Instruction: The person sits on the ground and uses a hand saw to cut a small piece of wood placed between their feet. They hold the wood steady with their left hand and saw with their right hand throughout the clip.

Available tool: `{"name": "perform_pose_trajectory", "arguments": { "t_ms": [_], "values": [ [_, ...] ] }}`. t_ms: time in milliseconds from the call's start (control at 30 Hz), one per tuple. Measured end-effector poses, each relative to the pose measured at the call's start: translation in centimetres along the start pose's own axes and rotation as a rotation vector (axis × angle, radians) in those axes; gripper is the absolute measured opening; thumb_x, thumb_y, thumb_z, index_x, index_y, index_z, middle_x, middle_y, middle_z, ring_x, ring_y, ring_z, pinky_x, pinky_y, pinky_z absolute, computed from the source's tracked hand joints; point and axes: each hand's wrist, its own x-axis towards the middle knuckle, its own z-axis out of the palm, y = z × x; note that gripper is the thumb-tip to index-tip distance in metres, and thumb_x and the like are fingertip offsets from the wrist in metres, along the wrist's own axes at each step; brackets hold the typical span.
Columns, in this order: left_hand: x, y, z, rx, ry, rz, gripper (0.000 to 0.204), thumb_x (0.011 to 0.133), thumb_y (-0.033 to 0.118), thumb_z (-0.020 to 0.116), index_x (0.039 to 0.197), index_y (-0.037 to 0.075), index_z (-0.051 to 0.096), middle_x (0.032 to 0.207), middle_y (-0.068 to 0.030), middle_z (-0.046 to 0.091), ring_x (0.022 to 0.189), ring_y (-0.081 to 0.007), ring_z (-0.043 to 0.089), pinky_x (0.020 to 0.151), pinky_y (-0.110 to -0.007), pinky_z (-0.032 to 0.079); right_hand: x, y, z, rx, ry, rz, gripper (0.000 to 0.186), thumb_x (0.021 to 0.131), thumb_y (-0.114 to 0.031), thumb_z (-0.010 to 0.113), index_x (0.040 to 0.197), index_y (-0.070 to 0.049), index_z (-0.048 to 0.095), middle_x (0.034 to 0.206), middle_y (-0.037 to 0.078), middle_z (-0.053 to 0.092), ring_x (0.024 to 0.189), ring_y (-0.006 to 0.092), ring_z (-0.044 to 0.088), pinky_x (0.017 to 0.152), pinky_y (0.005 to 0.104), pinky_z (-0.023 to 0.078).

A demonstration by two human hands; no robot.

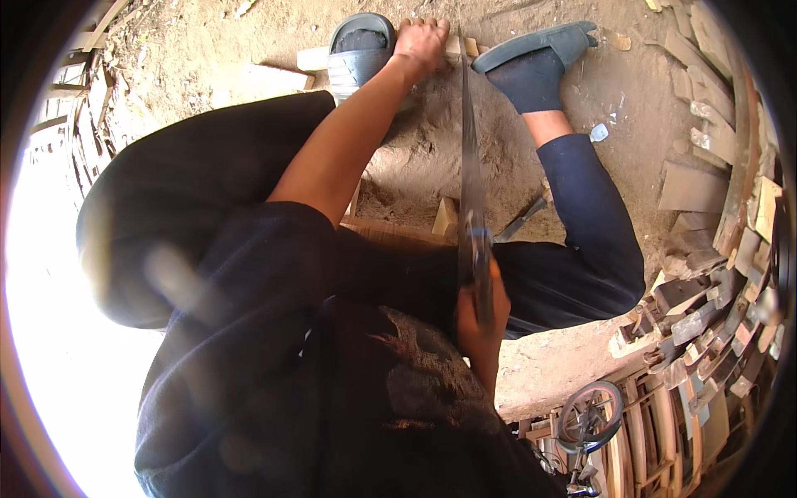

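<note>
Handsaw [470, 178], one, long dark blade: handle enclosed by the right hand [483, 311], its fingers wrapped and closed around it, blade running from there away from the body. Wooden strip [315, 58], one, pale, narrow: located at the saw's far end, lying crosswise to the blade, partly covered by the left hand [422, 46] just left of the blade. Left fingers [425, 24]: bent over the strip; their undersides were hidden, so whether they had closed on it could not be told. Left arm: bare below the short sleeve, stretched forward to the left of the saw. Right arm: drawn in at the saw's near end, wrist close to the torso. Sandals, two, grey: left sandal [359, 56] over the strip, left of the saw; right sandal [540, 48] right of its far end. Wooden block [446, 217], one: just left of the blade's near part. Ground: bare brown earth [631, 91] on both sides of the saw. Wood offcuts [706, 324], many, heaped well to the saw's right. Bicycle wheel [590, 415], one, dark tyre: right of the saw, behind its handle end, beside upright slats [664, 423].
</note>
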Motion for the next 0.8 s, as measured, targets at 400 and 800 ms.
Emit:
{"name": "perform_pose_trajectory", "arguments": {
  "t_ms": [400, 800],
  "values": [
    [0.4, -0.9, 0.2, 0.034, -0.026, 0.01, 0.084, 0.06, 0.057, 0.081, 0.121, 0.009, 0.05, 0.116, -0.0086, 0.062, 0.107, -0.0257, 0.061, 0.093, -0.045, 0.043, 1.8, -0.1, -0.4, 0.2, -0.158, 0.355, 0.061, 0.08, 0.004, 0.045, 0.14, -0.002, 0.041, 0.126, 0.022, 0.057, 0.111, 0.0276, 0.061, 0.091, 0.0327, 0.046],
    [-0.9, -1.7, -0.9, -0.068, -0.008, 0.022, 0.079, 0.059, 0.06, 0.08, 0.111, 0.006, 0.057, 0.11, -0.012, 0.065, 0.103, -0.0265, 0.064, 0.087, -0.038, 0.051, 2.5, -1.4, -1.3, 0.201, -0.181, 0.404, 0.057, 0.08, 0.004, 0.047, 0.137, -0.001, 0.045, 0.122, 0.021, 0.059, 0.109, 0.0266, 0.061, 0.09, 0.0313, 0.046]
  ]
}}
